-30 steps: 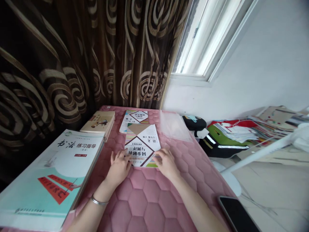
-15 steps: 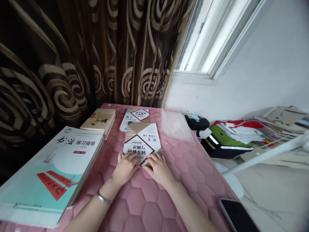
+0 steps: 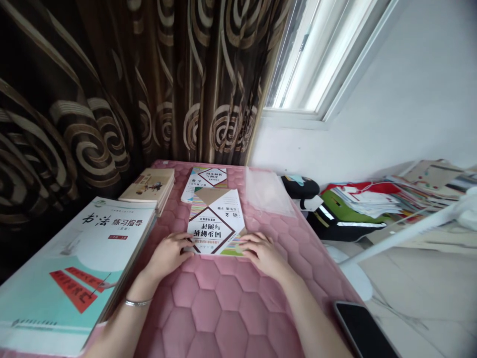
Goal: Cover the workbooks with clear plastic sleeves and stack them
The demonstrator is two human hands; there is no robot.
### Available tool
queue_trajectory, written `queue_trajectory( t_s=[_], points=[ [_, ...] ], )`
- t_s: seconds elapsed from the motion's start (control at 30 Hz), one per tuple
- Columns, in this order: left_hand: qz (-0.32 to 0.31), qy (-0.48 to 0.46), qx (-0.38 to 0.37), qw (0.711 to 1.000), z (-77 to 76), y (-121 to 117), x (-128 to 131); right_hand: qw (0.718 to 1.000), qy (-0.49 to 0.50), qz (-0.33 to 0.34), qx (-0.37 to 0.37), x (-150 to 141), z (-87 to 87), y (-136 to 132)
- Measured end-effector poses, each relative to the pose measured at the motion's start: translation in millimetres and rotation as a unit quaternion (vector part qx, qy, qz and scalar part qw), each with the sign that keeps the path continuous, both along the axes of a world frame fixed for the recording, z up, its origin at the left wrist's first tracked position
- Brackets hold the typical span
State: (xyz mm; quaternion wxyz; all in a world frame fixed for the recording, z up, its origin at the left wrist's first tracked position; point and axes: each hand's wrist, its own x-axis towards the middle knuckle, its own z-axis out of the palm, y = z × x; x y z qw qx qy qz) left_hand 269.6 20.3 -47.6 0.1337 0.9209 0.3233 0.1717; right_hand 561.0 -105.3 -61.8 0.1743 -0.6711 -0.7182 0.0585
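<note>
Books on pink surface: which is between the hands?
The nearer of the two white diamond-patterned books: left hand and right hand flank its near corners. The farther one and the books at left lie away from both.

Curtain point(image 3: 164, 74), dark brown, scroll-patterned; window point(image 3: 298, 59), white-framed; phone point(image 3: 367, 330), black-screened, lower right; bag point(image 3: 339, 214), green and black; pole point(image 3: 402, 236), white, slanting, in front of the bag's side of the wall point(image 3: 421, 89).

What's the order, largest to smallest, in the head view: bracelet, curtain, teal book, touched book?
1. Curtain
2. Teal book
3. Touched book
4. Bracelet
The teal book lies nearer, so real book sizes are unsure.
</note>
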Motion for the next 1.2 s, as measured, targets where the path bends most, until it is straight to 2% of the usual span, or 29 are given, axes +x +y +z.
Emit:
queue_trajectory(
  t_s=[0.17,0.27,0.43,0.57,0.7,0.9,1.2],
  points=[
    [-0.016,0.0,-0.025,1.0,0.5,4,-2,1.0,0.018,-0.004,-0.001,7,-2.8,-1],
    [0.001,0.008,-0.019,1.0,0.5,2,-3,1.0,0.021,-0.008,0.006,3,-3.5,-2],
    [0.042,0.023,0.05,0.998,-4.6,-15,11,0.998,-0.017,-0.036,0.039,-30,-2.1,3],
    [0.02,0.023,0.077,0.997,-8.1,-32,34,0.997,-0.033,-0.036,0.057,-60,-3.5,12],
    [-0.004,0.016,0.089,0.996,-8.0,-38,49,0.996,-0.04,-0.035,0.068,-71,-4.7,18],
    [0.012,0.008,0.087,0.996,-11.9,-27,39,0.998,-0.015,-0.013,0.061,-60,-0.8,14],
    [0.064,0.013,0.021,0.998,-5.6,-2,3,0.999,0.033,0.007,-0.013,-9,2.2,0]
  ],
)
